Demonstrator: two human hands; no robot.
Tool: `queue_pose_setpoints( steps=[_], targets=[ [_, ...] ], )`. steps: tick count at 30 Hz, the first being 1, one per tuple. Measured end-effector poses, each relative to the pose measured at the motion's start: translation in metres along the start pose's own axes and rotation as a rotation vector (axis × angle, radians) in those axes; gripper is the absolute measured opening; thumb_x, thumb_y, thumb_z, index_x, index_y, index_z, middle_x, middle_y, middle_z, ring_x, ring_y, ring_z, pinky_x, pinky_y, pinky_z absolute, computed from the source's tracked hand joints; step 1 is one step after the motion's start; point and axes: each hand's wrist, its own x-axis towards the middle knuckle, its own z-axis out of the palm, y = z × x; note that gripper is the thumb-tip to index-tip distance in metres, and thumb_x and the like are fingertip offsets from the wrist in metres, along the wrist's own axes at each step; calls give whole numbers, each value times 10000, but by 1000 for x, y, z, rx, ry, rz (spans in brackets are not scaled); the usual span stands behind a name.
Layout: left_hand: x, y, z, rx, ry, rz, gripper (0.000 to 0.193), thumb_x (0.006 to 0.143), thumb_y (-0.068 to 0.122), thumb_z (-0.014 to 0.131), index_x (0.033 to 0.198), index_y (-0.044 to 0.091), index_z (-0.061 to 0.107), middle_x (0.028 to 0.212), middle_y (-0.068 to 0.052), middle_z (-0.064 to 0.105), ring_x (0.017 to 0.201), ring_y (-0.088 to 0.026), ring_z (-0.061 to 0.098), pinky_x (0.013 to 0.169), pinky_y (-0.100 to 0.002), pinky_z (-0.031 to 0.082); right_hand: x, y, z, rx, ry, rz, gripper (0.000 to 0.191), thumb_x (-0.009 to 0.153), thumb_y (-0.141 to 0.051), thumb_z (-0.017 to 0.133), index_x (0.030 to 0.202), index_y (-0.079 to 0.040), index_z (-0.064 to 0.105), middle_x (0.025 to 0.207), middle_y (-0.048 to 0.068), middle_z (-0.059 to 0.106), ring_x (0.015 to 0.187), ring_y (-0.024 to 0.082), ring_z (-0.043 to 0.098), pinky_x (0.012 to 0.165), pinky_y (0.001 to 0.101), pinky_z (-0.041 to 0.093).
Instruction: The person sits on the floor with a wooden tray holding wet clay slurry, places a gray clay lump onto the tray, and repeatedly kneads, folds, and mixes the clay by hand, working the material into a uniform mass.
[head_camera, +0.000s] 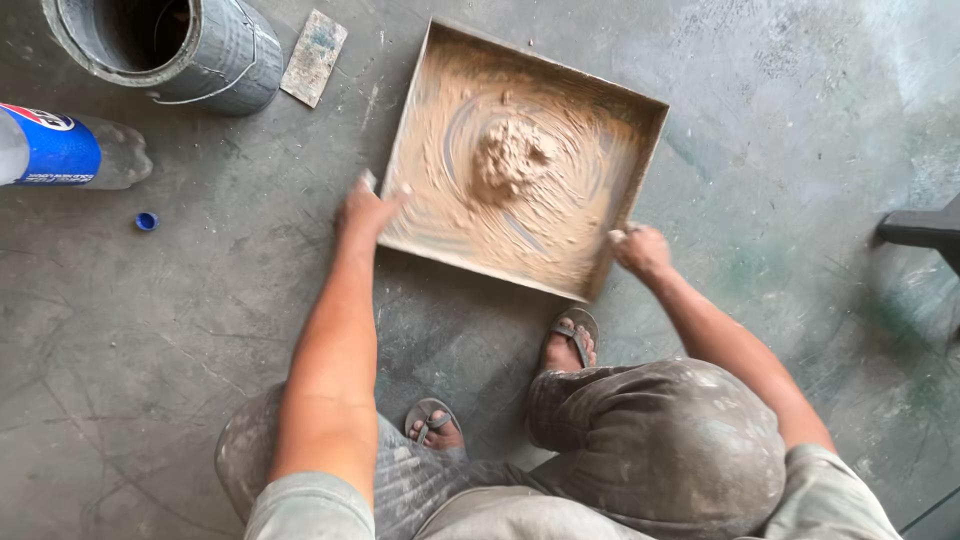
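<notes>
The person squats low over a square metal tray (655, 125) set on the concrete floor (180, 330), both arms reaching out to it. The left hand (368, 208) grips the tray's near-left corner, fingers curled over the rim; the right hand (640, 250) is clamped on the near-right corner, closed around the edge there. Inside, fine tan sand (450, 190) is smeared in swirls across the bottom, with a lumpy mound (512, 155) heaped near the middle.

Off to the left a grey bucket (215, 60) stands beside a small flat block (313, 57), and a plastic bottle (70, 150) lies on its side with its blue cap (147, 221) loose on the floor just below it.

To my eye the risk is in the rim — it is shallow, and the sand already rides up close to the near wall, so a hard tilt or jerk could send it over the edge onto the floor. The sandalled feet (572, 340) sit just beside the near edge, where a slipped tray would land — dusty fingers on thin metal make that slip plausible.
</notes>
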Motion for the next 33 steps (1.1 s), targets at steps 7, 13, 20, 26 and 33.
queue_pose_setpoints(
  steps=[7,13,20,26,33],
  targets=[
    [-2,9,40,-52,11,-94,804,936,616,561,1454,3,515,1469,-283,528,1375,-439,490,1133,-486,397,-25,15,-54,75,177,-235,279,979,-312,604,970,-45,682,883,229,683,856,460,638,751,557,504],
    [-25,40,39,-624,-165,-260,825,930,604,565,1433,-47,510,1447,-231,569,1342,-340,545,1097,-429,431,-28,18,-137,244,130,-190,233,940,-266,611,859,-55,671,893,202,679,859,439,637,757,527,522],
    [-102,67,7,-217,-157,-272,928,851,480,899,1400,-140,481,1367,-249,564,1224,-273,561,1034,-359,433,-105,54,-174,348,61,-214,213,953,-268,624,1034,-83,691,967,204,690,909,417,651,780,502,541],
    [-218,101,-49,-562,-311,-123,714,823,352,816,1357,-68,595,1298,-153,677,1129,-228,651,976,-347,499,-278,95,-240,442,173,-49,163,946,-235,629,982,-76,636,933,179,642,881,432,628,734,511,525],
    [-356,187,-151,-568,-529,-45,787,860,461,717,1440,-13,478,1419,-130,588,1295,-241,560,1080,-391,427,-493,108,-408,595,242,164,186,905,-236,609,970,-67,651,895,168,658,836,403,656,705,503,527]
  ],
)
